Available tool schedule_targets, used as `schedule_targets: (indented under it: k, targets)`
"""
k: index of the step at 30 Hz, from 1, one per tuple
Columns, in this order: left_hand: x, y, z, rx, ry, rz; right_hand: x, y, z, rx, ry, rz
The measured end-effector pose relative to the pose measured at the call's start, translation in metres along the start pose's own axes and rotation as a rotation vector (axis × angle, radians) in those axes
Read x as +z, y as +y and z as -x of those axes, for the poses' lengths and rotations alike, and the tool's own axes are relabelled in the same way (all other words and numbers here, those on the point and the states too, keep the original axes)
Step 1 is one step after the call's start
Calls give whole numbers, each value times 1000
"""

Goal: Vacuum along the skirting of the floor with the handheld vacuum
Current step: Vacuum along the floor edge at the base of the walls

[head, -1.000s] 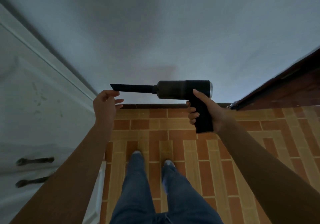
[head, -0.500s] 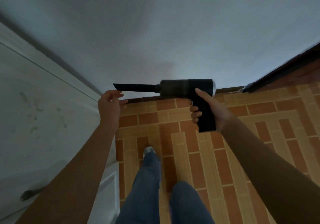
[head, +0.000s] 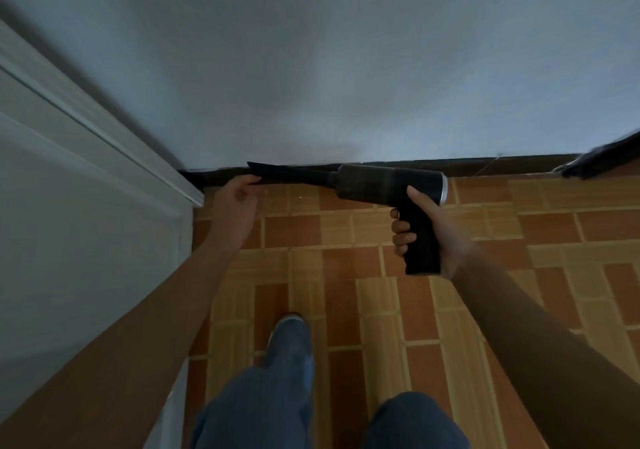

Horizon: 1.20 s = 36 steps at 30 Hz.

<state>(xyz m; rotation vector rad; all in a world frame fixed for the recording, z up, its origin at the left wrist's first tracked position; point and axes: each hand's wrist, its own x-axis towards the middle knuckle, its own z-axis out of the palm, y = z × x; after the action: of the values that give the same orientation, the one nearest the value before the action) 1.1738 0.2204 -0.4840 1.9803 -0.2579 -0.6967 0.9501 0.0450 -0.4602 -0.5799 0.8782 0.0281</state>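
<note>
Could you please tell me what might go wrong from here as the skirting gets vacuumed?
1. The fingers of the left hand sit at the tip of the crevice nozzle of the handheld vacuum; they could block its mouth or pull it loose.
2. The nozzle points toward the white door, so a sweep that way along the skirting might knock the door's edge.
3. Only the right hand grips the handle, so the nozzle may wander off the skirting.

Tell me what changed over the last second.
The person stepped toward the wall, one foot now forward. The handheld vacuum came along, and its nozzle now overlaps the skirting. Unchanged: right hand grips the handle, left hand sits at the nozzle tip.
</note>
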Motion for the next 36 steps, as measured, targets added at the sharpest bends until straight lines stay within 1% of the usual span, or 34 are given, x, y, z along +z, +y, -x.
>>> schedule_targets:
  k: [6,12,15,17,18,21,25,27,30,36]
  targets:
    - [39,-105,-48,-13,-38,-57,-53,58,-93,3,12,11]
    - [60,-185,-84,81,-38,-195,-90,96,-152,-17,11,-4]
    - [72,-216,-94,88,-72,-329,-100,109,-167,-10,62,9]
    - [81,-236,-100,132,-177,-520,-106,117,-174,4,90,18]
    - [84,-244,-101,152,-244,-641,-108,121,-177,8,98,21]
    - [95,-262,-106,115,-405,-927,-112,131,-188,-3,147,5]
    - [106,-278,-113,34,-499,-1161,-110,138,-202,-77,223,-48]
    - [111,-282,-113,7,-516,-1244,-109,141,-209,-112,254,-92]
    - [116,-284,-113,30,-494,-1333,-109,142,-216,-148,294,-136]
    - [115,-288,-117,46,-507,-1373,-112,143,-224,-175,346,-136]
